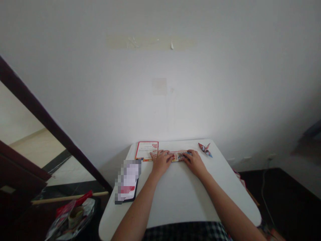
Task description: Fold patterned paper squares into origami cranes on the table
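Note:
A narrow strip of folded printed paper (176, 156) lies on the white table, colourful with a red line along its far edge. My left hand (162, 161) holds down its left end, the index finger and thumb on the paper and the other fingers reaching over a leaflet (146, 150) with a red border. At the strip's right end my right hand (195, 162) grips it with bent fingers. The fingertips partly cover both ends. Beyond my right hand sits a small folded-paper figure (205, 149) with pointed tips.
The white table (180, 201) has rounded corners and meets the wall (160, 113) at its far edge. A phone (128, 180), partly blurred out, lies at the left edge. Down on the left stands a bin with a black bag (94, 214), full of wrappers.

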Demonstrator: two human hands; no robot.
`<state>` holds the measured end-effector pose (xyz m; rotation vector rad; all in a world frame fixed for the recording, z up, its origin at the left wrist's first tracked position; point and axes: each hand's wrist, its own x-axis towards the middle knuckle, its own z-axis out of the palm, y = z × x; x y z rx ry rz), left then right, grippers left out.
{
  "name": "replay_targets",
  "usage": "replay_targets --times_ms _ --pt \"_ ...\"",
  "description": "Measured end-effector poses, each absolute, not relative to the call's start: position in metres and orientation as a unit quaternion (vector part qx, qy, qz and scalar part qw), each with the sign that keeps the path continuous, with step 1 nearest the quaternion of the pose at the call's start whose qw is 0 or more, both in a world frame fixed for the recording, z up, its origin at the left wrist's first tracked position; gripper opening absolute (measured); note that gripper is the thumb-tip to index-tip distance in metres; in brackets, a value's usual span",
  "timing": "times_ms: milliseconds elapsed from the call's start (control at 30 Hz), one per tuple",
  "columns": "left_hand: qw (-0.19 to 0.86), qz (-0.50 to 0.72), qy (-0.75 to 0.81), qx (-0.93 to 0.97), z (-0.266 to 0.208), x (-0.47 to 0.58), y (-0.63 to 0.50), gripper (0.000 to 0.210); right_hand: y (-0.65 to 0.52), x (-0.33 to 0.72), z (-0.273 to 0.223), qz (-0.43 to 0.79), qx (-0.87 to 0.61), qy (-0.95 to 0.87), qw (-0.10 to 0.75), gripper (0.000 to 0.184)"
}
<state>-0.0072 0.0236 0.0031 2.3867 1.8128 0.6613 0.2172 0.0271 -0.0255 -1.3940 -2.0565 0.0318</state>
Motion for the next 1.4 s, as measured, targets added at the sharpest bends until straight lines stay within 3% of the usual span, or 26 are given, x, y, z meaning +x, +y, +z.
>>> replay_targets --times_ms 1400 --pt "-0.015 0.198 0.583 0.788 0.003 -0.002 0.029 0.032 0.02 0.208 -0.015 -0.021 -0.584 -0.768 0.261 0.037"
